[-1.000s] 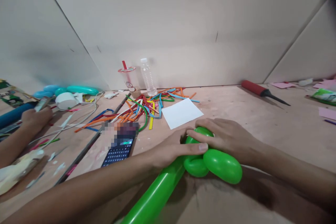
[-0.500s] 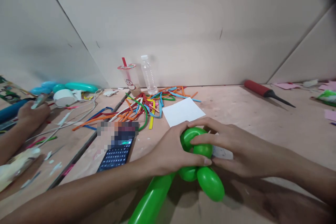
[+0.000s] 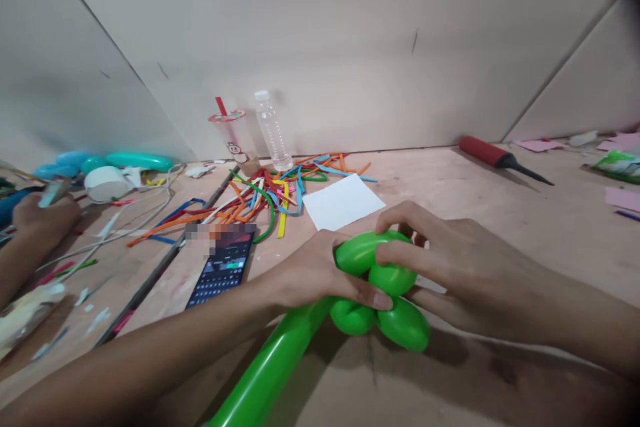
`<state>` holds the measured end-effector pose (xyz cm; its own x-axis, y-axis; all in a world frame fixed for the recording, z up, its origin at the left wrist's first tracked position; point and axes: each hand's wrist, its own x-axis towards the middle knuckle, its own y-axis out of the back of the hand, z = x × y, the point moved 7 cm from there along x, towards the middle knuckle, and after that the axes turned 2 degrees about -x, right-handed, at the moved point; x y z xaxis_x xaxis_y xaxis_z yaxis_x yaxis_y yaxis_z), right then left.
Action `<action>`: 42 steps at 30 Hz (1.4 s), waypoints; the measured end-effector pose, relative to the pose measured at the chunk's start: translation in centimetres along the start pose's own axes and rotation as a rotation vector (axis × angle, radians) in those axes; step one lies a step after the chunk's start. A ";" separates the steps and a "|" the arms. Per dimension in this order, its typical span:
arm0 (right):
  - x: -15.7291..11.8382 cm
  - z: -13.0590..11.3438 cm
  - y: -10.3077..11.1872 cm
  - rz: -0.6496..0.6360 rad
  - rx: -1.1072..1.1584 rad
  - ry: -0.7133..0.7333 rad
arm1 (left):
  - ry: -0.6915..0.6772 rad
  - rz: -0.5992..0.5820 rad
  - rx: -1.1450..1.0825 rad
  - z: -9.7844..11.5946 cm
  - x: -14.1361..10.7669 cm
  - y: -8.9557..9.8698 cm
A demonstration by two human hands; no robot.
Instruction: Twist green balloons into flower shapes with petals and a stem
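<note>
Green balloon (image 3: 275,360) is between your two hands, just above the bench (image 3: 425,180). Your left hand (image 3: 327,270) grasps it, thumb laid across the twisted cluster; your right hand (image 3: 455,260) grasps the cluster from the other side, fingers spread and curled over the upper bubbles. Compared with the earlier frame, the top bubble lies flatter and stretches from your left hand to your right fingers, where before it arched round in a loop. Your right fingers have risen and opened further apart, and the lower right bubble has swung up a little.

The long straight part slants from your near left, beneath your left forearm, up to the cluster, so its long axis points away from you and to the right. Its near end is cut off by the bottom edge. Your left thumb hides the place where the bubbles meet, and you can't make out the small pale piece behind your right fingers.

Just beyond your hands lies a white sheet (image 3: 344,201). Left of your left hand is a phone (image 3: 223,273), its top partly pixelated. Farther out are coloured strips (image 3: 250,203), a cup (image 3: 240,140) and a bottle (image 3: 273,130); beyond your right hand lies a red pump (image 3: 483,151). At far left, another person's hand (image 3: 46,217) holds something unclear.
</note>
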<state>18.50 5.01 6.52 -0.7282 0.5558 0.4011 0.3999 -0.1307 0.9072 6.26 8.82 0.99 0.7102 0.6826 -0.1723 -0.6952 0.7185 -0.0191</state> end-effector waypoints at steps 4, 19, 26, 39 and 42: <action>0.0 0.8 -0.5 0.002 0.080 -0.014 | -0.020 0.017 -0.090 -0.8 0.1 -0.4; 0.4 -0.8 -2.6 -0.062 -0.475 0.208 | -0.046 0.097 -0.021 -2.3 0.9 -0.6; 0.4 -1.3 -1.6 -0.080 -0.478 0.320 | -0.013 0.054 -0.132 -3.2 0.8 -1.1; 0.1 -3.0 -2.8 -0.066 -0.464 0.142 | 0.000 0.013 -0.168 -2.6 0.8 -1.5; 0.0 -2.9 -2.8 0.027 -0.477 0.102 | -0.027 0.047 -0.152 -2.2 0.6 -1.7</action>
<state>15.80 3.01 4.28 -0.7811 0.4671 0.4145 0.1373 -0.5190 0.8437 7.59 7.74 -1.27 0.6776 0.7198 -0.1504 -0.7352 0.6585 -0.1606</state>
